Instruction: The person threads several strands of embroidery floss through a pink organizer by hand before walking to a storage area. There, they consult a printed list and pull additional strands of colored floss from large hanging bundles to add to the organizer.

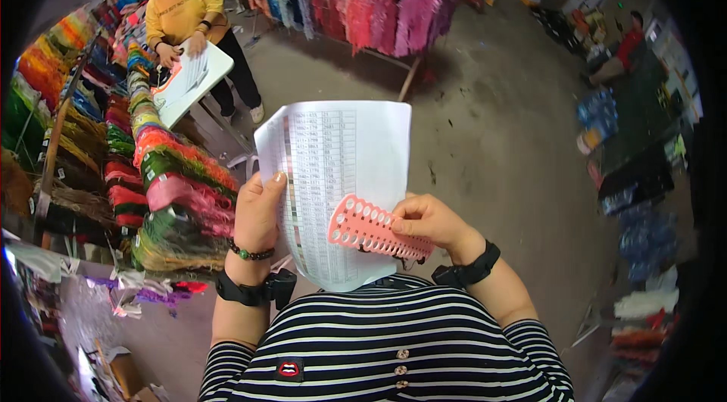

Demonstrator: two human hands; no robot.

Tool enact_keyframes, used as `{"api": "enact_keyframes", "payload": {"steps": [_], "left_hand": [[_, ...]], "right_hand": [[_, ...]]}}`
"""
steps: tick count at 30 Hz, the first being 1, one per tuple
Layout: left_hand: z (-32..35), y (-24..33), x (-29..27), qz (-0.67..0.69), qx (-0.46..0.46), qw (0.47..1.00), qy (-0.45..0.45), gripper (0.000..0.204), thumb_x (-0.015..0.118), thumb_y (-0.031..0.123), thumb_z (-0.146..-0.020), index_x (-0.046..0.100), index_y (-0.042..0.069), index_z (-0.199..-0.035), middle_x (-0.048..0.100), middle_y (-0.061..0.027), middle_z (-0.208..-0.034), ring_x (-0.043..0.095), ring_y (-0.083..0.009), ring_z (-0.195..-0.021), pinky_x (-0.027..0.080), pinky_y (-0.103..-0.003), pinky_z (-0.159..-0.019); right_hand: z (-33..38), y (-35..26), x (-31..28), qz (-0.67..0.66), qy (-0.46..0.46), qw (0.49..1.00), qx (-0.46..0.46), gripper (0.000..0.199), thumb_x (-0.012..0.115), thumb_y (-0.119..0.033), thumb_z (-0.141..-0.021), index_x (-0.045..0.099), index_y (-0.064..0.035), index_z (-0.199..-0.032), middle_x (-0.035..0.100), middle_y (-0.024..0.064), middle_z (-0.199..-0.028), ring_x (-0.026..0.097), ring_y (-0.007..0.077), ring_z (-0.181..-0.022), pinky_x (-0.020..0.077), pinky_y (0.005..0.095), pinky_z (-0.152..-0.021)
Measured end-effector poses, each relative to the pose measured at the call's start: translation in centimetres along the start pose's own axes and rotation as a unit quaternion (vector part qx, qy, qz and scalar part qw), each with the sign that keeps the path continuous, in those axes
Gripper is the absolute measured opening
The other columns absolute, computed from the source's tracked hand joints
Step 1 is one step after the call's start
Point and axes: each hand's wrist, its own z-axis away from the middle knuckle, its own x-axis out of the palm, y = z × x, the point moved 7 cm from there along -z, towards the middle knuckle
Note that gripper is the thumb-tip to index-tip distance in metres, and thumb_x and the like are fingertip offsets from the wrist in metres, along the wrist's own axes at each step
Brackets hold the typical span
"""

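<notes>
My left hand is closed on the left edge of a white paper sheet, its thumb lying on the front. Rows of a printed table and a narrow strip of small colour patches run down the page, which bows outward at the bottom. In front of the lower right of the sheet, my right hand pinches a pink thread card between thumb and fingers. Oval holes line the card's scalloped edges, with small dark marks between them. The card's right end is partly hidden by my fingers.
Skeins of coloured yarn fill racks along the left. Another yarn rack stands ahead. At the far left a person in a yellow top leans over a white table. Blue plastic-wrapped bundles lie at the right beside another person in red.
</notes>
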Motion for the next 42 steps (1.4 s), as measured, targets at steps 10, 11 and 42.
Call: {"api": "enact_keyframes", "payload": {"steps": [10, 11, 42], "left_hand": [[-17.5, 3.5, -3.2, -0.075, 0.025, 0.994, 0.076, 0.024, 0.052, 0.015, -0.099, 0.063, -0.005, -0.106, 0.068, -0.0058, -0.093, 0.062, -0.0079, -0.078, 0.049, -0.023, -0.070], [-18.9, 3.6, -3.6, -0.080, 0.027, 0.993, 0.082, 0.024, 0.052, 0.015, -0.099, 0.063, -0.005, -0.106, 0.068, -0.0058, -0.093, 0.062, -0.0079, -0.078, 0.049, -0.023, -0.070], [-43.4, 8.8, -19.3, 0.030, 0.145, 0.920, 0.364, 0.026, 0.052, 0.014, -0.098, 0.058, -0.005, -0.115, 0.067, -0.0104, -0.107, 0.064, -0.0135, -0.091, 0.050, -0.027, -0.082]], "right_hand": [[-17.9, -6.5, -9.2, 0.103, 0.023, 0.994, -0.012, 0.017, 0.072, -0.017, -0.086, 0.068, -0.0014, -0.083, 0.058, 0.0004, -0.077, 0.054, 0.0060, -0.067, 0.0433, 0.0219, -0.058], [-19.6, -6.8, -9.9, 0.102, 0.017, 0.995, -0.010, 0.017, 0.072, -0.017, -0.086, 0.068, -0.0014, -0.083, 0.058, 0.0004, -0.077, 0.054, 0.0060, -0.067, 0.0433, 0.0219, -0.058], [-63.8, -17.9, -15.7, 0.182, -0.226, 0.956, -0.045, 0.016, 0.072, -0.015, -0.084, 0.069, 0.0003, -0.087, 0.063, 0.0023, -0.075, 0.057, 0.0060, -0.058, 0.0447, 0.0218, -0.051]]}}
